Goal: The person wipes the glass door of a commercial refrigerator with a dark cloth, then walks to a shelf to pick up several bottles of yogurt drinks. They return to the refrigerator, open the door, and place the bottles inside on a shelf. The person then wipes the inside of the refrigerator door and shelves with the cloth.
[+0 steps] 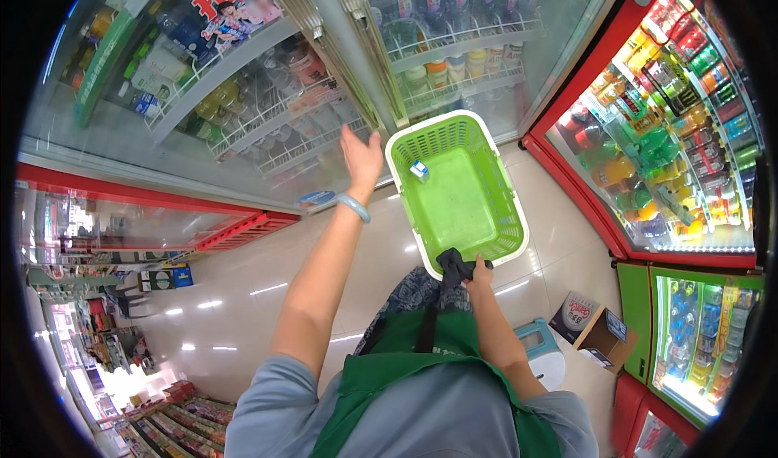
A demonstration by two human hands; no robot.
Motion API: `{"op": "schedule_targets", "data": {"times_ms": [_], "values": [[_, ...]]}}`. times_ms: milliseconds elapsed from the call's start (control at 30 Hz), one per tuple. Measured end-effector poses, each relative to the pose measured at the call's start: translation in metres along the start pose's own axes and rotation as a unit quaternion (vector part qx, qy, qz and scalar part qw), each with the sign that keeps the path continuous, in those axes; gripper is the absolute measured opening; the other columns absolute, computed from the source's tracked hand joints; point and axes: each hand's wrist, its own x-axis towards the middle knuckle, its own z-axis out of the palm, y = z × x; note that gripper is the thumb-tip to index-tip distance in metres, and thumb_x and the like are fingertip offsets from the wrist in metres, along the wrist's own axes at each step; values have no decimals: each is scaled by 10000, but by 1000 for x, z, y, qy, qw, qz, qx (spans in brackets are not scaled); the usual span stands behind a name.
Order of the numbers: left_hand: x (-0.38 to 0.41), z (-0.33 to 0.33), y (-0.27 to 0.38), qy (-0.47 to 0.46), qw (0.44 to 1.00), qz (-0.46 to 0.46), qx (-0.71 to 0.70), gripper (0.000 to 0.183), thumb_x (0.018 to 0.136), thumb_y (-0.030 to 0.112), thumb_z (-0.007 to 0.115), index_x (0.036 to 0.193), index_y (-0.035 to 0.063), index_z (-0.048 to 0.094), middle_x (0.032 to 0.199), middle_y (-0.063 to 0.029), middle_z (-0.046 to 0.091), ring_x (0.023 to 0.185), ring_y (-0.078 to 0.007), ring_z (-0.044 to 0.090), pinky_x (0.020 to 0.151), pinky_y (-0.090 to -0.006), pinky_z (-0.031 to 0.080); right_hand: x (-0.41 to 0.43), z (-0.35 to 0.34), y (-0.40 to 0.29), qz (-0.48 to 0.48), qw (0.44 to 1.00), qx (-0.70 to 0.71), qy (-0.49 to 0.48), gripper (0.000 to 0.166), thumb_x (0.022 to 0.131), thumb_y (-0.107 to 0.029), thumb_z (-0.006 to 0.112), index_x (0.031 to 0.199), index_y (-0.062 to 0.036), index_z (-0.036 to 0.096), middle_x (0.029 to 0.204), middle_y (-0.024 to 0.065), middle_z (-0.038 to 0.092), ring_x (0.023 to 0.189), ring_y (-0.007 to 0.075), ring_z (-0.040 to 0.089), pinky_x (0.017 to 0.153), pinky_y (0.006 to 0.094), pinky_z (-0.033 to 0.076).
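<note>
My left hand (363, 157) is empty, its fingers apart, in front of the glass-door drinks fridge (364, 81) and just left of a shopping basket. The green plastic shopping basket (459, 196) has a white rim and slotted walls. Inside it, by the left wall, lies a small blue-and-white package (419, 170). At the basket's near rim, my right hand (480, 274) closes on a bunched black cloth (453, 266). Whether those fingers also grip the rim or a handle is hidden.
A lit red-framed drinks cooler (668, 123) stands right, with a smaller green cooler (708, 336) nearer me. An open cardboard box (592, 330) and a blue-and-white stool (541, 351) occupy the floor at right. A red-framed chest (255, 227) and product shelves (176, 427) lie left.
</note>
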Motion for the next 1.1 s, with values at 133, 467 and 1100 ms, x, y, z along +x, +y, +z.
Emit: {"op": "schedule_targets", "data": {"times_ms": [133,467,1100], "values": [[47,-12,29,78,990,115,-23,605,780,194,647,1243,-84,375,1174,-260,473,1099,-374,469,955,-402,364,3,-2,10,-10,998,7,61,357,826,-245,625,1072,-21,495,928,138,572,711,288,604,506,433,506],[84,-16,55,98,982,113,-113,239,796,169,648,857,-5,496,749,-104,555,689,-217,543,663,-348,436,10,0,26,-95,989,35,103,302,808,-221,638,952,30,551,894,131,590,737,258,592,590,407,510],[99,-24,29,-68,975,141,-160,292,879,256,493,1108,92,569,1008,-189,623,993,-352,582,809,-393,455,-274,365,-145,-710,592,-249,-290,379,864,-282,550,1115,2,551,1052,200,600,1002,332,568,856,363,435]]}}
